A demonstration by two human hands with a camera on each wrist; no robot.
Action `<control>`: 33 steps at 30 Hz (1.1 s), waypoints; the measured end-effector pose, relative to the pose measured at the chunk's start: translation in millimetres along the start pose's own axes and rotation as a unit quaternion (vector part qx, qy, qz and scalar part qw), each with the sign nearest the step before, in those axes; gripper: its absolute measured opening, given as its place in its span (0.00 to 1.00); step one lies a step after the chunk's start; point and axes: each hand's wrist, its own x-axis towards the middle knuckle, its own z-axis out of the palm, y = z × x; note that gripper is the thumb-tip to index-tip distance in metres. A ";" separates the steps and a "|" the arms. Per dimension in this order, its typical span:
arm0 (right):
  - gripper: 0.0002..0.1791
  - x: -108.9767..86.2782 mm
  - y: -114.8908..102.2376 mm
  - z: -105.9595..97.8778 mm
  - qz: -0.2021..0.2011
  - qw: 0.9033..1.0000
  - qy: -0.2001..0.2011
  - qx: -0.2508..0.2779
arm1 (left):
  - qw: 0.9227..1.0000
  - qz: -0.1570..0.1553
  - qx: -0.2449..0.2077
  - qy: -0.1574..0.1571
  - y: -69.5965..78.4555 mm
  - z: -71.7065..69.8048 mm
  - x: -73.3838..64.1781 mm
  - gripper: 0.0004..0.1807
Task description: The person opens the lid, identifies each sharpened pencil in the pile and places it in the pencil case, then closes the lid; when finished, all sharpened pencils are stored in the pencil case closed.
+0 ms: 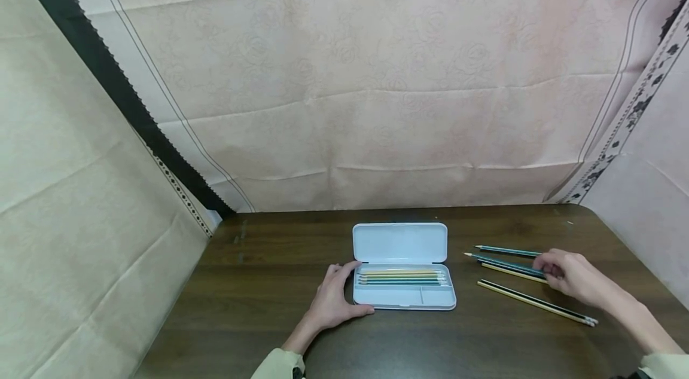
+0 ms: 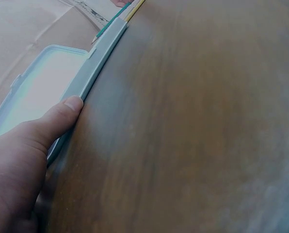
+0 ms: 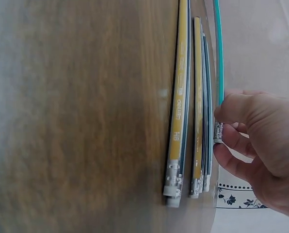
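Pinches a teal pencil [image 3: 220,58] close to its eraser end with the right hand [image 1: 576,274]. Aims it left, sharpened tip first, with its long axis running roughly left to right and slanting nearer toward the eraser. Has other loose pencils [image 3: 198,97], yellow and teal, just beside on the near side, and a black-and-yellow pair [image 1: 530,300] nearer again.

Grips the left end of an open light-blue pencil case [image 1: 387,295] with the left hand [image 1: 331,301], thumb along the near edge. Sits well to the left of the right hand, with the left hand nearer and touching. Lies with its lid [image 1: 400,243] folded back on the far side. Contains a row of yellow and teal pencils [image 1: 399,277] in the long far compartment, parallel to the case. Rests on a dark wooden table [image 1: 269,283], below a pale patterned cloth [image 1: 377,68] at the far side.
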 end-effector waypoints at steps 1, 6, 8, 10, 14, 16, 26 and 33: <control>0.23 -0.1 -0.9 0.2 -0.002 1.000 0.002 0.003 | 1.000 0.000 0.001 0.000 0.0 0.0 0.3 0.52; 0.25 1.5 -6.9 0.2 -0.022 1.000 0.008 0.015 | 1.000 0.002 0.001 -0.001 -0.2 -0.5 1.0 0.52; 0.25 2.6 -9.9 0.1 -0.030 0.999 0.008 0.017 | 1.000 0.002 0.001 0.000 0.0 -0.7 0.8 0.52; 0.25 3.5 -12.8 0.5 -0.037 0.999 0.009 0.022 | 1.000 0.003 0.000 0.001 0.5 -0.7 0.9 0.52; 0.26 5.7 -17.8 1.3 -0.051 0.998 0.011 0.028 | 1.000 0.004 0.000 0.004 1.2 -0.6 1.2 0.52; 0.26 7.2 -20.3 1.3 -0.055 0.998 0.013 0.026 | 1.000 0.005 -0.001 0.004 1.4 -0.7 1.4 0.52; 0.27 14.8 -31.4 2.4 -0.078 0.997 0.016 0.025 | 1.000 0.010 -0.002 0.006 1.3 -0.4 2.4 0.51; 0.26 20.4 -40.0 9.3 -0.094 0.995 0.020 0.036 | 1.000 0.005 -0.005 0.002 0.1 0.4 0.3 0.51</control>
